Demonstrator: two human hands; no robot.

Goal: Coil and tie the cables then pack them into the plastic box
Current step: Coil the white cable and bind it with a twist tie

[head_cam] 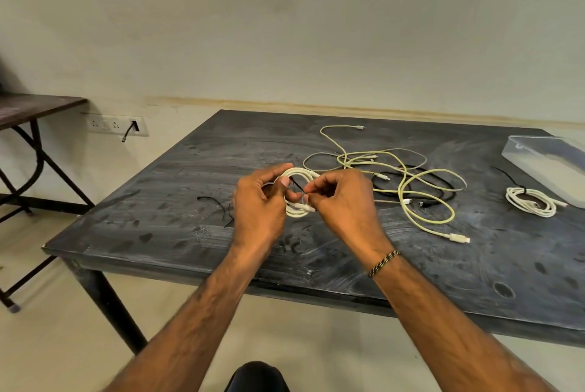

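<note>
Above the middle of the dark counter [190,170], from the head view, your two hands meet around a coiled white cable [296,175]. Your left hand [259,201] has its grip curled round the left side of the coil, thumb laid across the front of the loops. Your right hand [343,198] has its grip pressed together on a thin black tie [297,185], pinching it at the fingertips where it crosses the coil. The coil is held a little above the counter surface, upright and facing you, with its lower loops showing between your wrists.

Just left of your left hand, two spare black ties [218,205] lie loose on the counter. Right of your right hand, a tangle of uncoiled cables [405,182] spreads over the counter: pale yellow ones looping over a black one, with white plugs at several ends. One plug end [459,238] lies nearest you, at the front of the tangle.

Farther right, well apart from the tangle, a second white cable [530,201] lies already coiled and bound with a black tie. It sits just beside the near corner of the clear plastic box [550,163], outside it, on the counter. The box stands at the far right edge of the counter; you cannot tell from this angle whether anything lies inside.

A braided band [383,263] circles your right wrist.
</note>
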